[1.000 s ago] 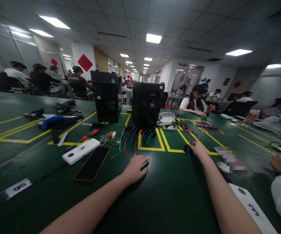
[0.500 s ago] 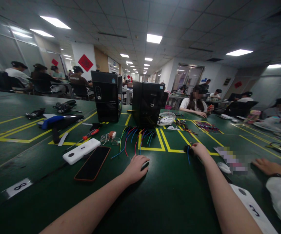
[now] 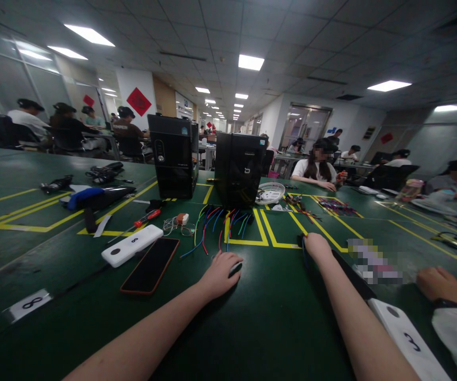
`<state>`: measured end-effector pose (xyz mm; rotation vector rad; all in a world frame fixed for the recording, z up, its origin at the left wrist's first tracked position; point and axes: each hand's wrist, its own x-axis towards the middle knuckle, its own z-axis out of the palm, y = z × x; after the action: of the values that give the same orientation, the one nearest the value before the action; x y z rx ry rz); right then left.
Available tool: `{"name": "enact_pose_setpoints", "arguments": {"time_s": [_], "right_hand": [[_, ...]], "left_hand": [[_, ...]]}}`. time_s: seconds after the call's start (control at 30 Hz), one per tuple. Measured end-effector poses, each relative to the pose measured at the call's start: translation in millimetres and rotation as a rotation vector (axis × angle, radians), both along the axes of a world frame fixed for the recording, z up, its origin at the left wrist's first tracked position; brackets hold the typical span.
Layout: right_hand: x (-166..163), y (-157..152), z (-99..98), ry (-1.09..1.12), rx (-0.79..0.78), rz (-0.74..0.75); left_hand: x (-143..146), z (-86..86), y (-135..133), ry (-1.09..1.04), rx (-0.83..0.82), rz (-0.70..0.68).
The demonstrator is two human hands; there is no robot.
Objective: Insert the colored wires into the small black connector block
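My left hand (image 3: 221,271) rests on the green table with its fingers curled. A small pale and dark patch shows beside the thumb, but what the fingers hold, if anything, is hidden. Just beyond it lie loose blue wires (image 3: 197,246) among red and green ones, fanned out before a black computer tower (image 3: 238,164). Further right, my right hand (image 3: 316,247) is closed over a small dark bundle with a blue wire (image 3: 303,253) hanging from it. The hand covers most of that bundle.
On the left lie a phone (image 3: 151,266), a white power strip (image 3: 132,246), a red screwdriver (image 3: 147,218) and eyeglasses (image 3: 189,228). A second tower (image 3: 173,159) and a white basket (image 3: 270,192) stand behind. A co-worker's hand (image 3: 442,286) and another power strip (image 3: 407,333) are at right.
My right hand has turned and shifted slightly left, covering more of the dark bundle and blue wire. My left hand stays nearly still. The co-worker's hand has moved slightly and curled.
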<state>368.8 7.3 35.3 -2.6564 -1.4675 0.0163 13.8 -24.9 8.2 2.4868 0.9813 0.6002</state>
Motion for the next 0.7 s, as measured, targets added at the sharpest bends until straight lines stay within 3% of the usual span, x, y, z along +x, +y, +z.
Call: {"name": "enact_pose_setpoints", "arguments": {"time_s": [0.17, 0.4, 0.7], "right_hand": [[10, 4, 9.6, 0.041, -0.046, -0.010], [40, -6, 28.3, 0.010, 0.044, -0.048], [42, -9, 12.9, 0.037, 0.071, 0.086]], "left_hand": [[0, -2.8, 1, -0.010, 0.015, -0.001], [0, -2.5, 2, -0.001, 0.014, -0.002], [0, -5.2, 4, -0.030, 0.029, -0.011]]}}
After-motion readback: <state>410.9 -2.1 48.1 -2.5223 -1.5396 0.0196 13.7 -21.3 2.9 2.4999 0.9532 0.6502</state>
